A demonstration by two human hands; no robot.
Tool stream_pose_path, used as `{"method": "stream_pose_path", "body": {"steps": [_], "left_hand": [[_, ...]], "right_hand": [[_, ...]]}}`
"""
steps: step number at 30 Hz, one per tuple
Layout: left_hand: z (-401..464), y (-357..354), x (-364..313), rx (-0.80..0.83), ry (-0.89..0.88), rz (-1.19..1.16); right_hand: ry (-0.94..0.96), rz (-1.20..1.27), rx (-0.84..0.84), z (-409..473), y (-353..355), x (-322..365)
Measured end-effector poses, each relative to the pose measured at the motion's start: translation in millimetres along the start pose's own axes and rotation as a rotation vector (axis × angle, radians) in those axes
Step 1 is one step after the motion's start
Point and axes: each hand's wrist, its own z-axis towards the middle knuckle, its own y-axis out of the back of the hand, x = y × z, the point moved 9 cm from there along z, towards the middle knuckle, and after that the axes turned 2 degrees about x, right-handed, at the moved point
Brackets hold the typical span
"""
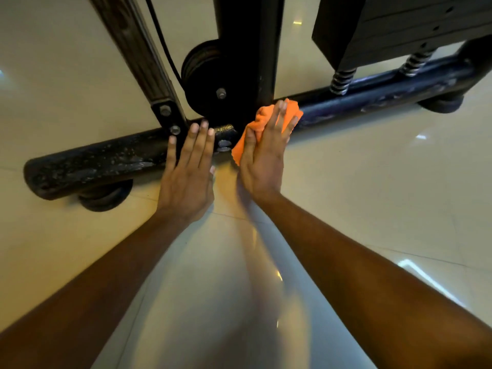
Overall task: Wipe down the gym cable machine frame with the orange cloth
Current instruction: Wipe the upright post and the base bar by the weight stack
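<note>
Here, right hand point(262, 155) pressing orange cloth point(266, 121) flat-fingered against base bar point(106, 161) of frame, just right of upright post point(249, 49), likely scrubbing joint. Left hand point(187, 171) lying open, fingers straight on bar, probably bracing. Pulley point(205, 75) sitting far behind.

I saw open tiled floor point(372, 209) on the near side of the base bar point(93, 166). Beyond it, the upright post point(247, 49), pulley point(205, 75), slanted brace point(138, 49) and weight stack point(399, 25) crowded the far side.
</note>
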Motion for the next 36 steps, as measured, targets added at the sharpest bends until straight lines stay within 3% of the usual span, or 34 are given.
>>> {"method": "stream_pose_path", "body": {"steps": [6,12,19,22,27,32,36], "left_hand": [[-21.6,26.1,8.0,-0.102,0.011,-0.182],[-40.4,48.1,39.3,-0.212,0.107,-0.275],[-34.2,44.2,67.3,-0.225,0.208,-0.292],[-34.4,37.2,78.6,-0.224,0.295,-0.283],[-28.0,28.4,86.9,-0.188,0.289,-0.286],[-24.8,20.4,82.3,-0.197,0.261,-0.282],[-25.1,14.9,84.1,-0.188,0.256,-0.273]], "right_hand": [[-0.074,0.042,0.05,-22.9,32.5,15.5],[0.261,-0.219,0.028,-46.0,22.3,68.3],[0.328,-0.418,0.051,-43.9,-40.1,66.3],[0.381,-0.379,0.154,-53.5,-60.6,60.6],[0.431,-0.275,0.252,-46.8,-59.5,51.1],[0.711,-0.44,0.325,-43.3,-51.3,47.9],[0.776,-0.568,0.324,-45.7,-52.0,46.4]]}}
